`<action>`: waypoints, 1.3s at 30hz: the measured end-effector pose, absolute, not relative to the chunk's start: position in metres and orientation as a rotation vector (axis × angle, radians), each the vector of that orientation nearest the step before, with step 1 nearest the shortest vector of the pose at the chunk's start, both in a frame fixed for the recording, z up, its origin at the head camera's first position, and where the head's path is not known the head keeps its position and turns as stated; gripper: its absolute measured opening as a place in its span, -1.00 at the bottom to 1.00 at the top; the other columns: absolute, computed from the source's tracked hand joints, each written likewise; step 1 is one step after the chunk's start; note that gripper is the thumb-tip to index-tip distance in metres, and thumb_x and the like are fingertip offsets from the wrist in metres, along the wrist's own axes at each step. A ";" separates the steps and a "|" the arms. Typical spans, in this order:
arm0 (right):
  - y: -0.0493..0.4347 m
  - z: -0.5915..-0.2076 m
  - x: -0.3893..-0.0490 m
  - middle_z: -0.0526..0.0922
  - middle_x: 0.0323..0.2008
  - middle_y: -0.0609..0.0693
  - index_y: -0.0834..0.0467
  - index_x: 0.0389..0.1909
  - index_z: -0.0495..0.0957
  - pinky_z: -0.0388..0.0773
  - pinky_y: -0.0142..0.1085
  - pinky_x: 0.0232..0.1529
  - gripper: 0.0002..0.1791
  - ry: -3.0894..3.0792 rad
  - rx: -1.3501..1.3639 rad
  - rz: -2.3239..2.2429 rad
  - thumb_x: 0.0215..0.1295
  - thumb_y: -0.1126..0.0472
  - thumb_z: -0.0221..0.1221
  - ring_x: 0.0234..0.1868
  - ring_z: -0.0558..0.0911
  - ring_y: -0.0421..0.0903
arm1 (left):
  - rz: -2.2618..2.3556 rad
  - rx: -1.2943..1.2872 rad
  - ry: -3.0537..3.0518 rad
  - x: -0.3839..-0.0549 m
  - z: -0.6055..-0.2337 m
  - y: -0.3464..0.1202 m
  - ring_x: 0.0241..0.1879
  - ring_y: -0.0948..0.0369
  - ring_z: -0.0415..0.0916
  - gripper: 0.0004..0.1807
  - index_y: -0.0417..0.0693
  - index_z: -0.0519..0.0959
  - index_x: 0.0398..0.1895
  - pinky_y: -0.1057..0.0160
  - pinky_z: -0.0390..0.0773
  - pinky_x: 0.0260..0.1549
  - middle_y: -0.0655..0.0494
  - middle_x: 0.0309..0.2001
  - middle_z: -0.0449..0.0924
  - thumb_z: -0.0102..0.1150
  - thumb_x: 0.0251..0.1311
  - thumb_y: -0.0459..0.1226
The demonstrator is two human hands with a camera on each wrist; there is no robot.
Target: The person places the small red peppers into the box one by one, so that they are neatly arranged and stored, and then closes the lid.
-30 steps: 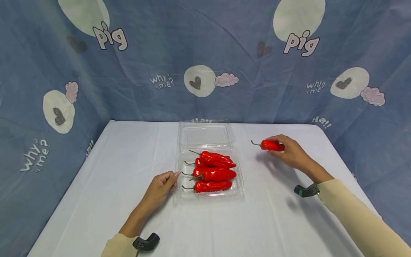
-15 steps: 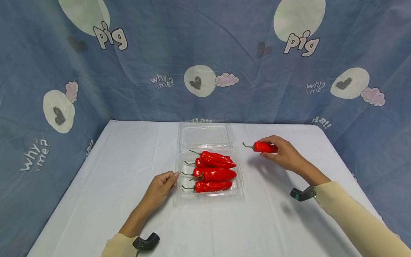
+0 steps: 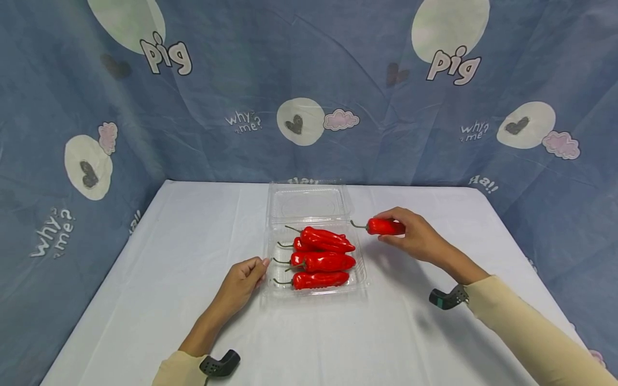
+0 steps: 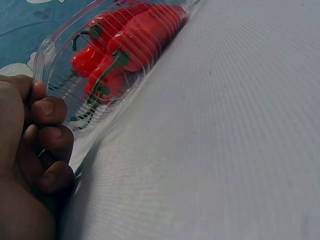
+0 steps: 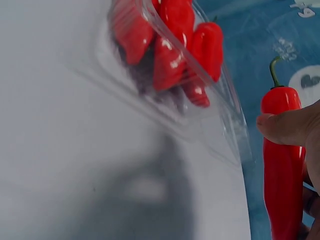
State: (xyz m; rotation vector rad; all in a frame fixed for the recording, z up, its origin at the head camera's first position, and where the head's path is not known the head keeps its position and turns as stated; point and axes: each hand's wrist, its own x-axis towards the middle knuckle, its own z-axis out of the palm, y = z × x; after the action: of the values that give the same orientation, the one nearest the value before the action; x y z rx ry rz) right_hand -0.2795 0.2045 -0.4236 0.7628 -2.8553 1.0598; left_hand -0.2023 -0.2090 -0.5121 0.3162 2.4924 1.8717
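Observation:
A clear plastic clamshell box (image 3: 361, 276) lies with its lid folded back on the table, several red chili peppers (image 3: 321, 280) inside, stems pointing left. My left hand (image 3: 243, 279) pinches the box's left rim between thumb and curled fingers; the left wrist view shows the fingers (image 4: 52, 110) at the clear wall. Up and right of the box, my right hand (image 3: 417, 236) grips another red chili pepper (image 3: 385, 227) across its body. Its green stem points left, reaching over the box's back right corner in the head view. The right wrist view shows the thumb across this pepper (image 5: 280, 175).
The white-covered table (image 3: 159, 257) extends around the box on all sides. The open lid (image 3: 309, 202) lies toward the back edge. A blue printed cloth (image 3: 309, 69) hangs behind and beside the table.
My right hand has carried its chili pepper leftward and slightly nearer, closer to the box. My left hand, the box and the peppers in it have stayed in place.

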 end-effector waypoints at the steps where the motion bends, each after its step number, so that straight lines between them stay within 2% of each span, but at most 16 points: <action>1: 0.203 -0.423 -0.279 0.62 0.05 -0.05 0.02 0.15 0.59 0.62 -0.16 -0.01 -0.46 -2.854 0.770 1.071 0.13 0.30 0.47 0.01 0.61 -0.06 | 1.872 0.317 2.491 -0.202 -0.512 -0.209 -0.64 0.35 0.18 -0.54 -0.10 0.40 -0.61 0.33 0.20 -0.65 0.19 -0.67 0.30 0.05 0.52 -0.12; 8: 0.189 -0.420 -0.271 0.61 0.05 -0.07 -0.02 0.17 0.58 0.63 -0.16 -0.02 -0.44 -2.875 0.790 1.120 0.13 0.28 0.48 0.01 0.61 -0.05 | 1.870 0.319 2.491 -0.203 -0.512 -0.209 -0.64 0.36 0.18 -0.54 -0.11 0.40 -0.60 0.33 0.19 -0.65 0.18 -0.67 0.30 0.04 0.52 -0.11; 23: 0.156 -0.417 -0.253 0.59 0.01 -0.21 -0.12 0.14 0.58 0.61 -0.32 0.00 -0.46 -2.903 0.930 1.208 0.16 0.31 0.45 0.03 0.60 -0.14 | 1.870 0.318 2.496 -0.202 -0.511 -0.209 -0.64 0.35 0.18 -0.55 -0.09 0.41 -0.61 0.32 0.21 -0.64 0.20 -0.67 0.31 0.05 0.51 -0.11; 39: 0.129 -0.420 -0.239 0.57 0.07 -0.20 -0.12 0.16 0.56 0.62 -0.33 -0.03 -0.43 -2.961 0.980 1.205 0.13 0.23 0.48 0.09 0.55 -0.15 | 1.888 0.311 2.484 -0.203 -0.511 -0.210 -0.64 0.36 0.19 -0.55 -0.13 0.44 -0.59 0.34 0.20 -0.64 0.20 -0.67 0.31 0.07 0.50 -0.13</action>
State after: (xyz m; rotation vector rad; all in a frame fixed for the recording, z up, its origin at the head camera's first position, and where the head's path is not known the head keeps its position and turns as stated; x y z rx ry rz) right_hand -0.2392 0.1287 -0.4196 0.9803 -2.9609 1.2051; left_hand -0.2032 -0.2096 -0.5113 0.3113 2.4839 1.8882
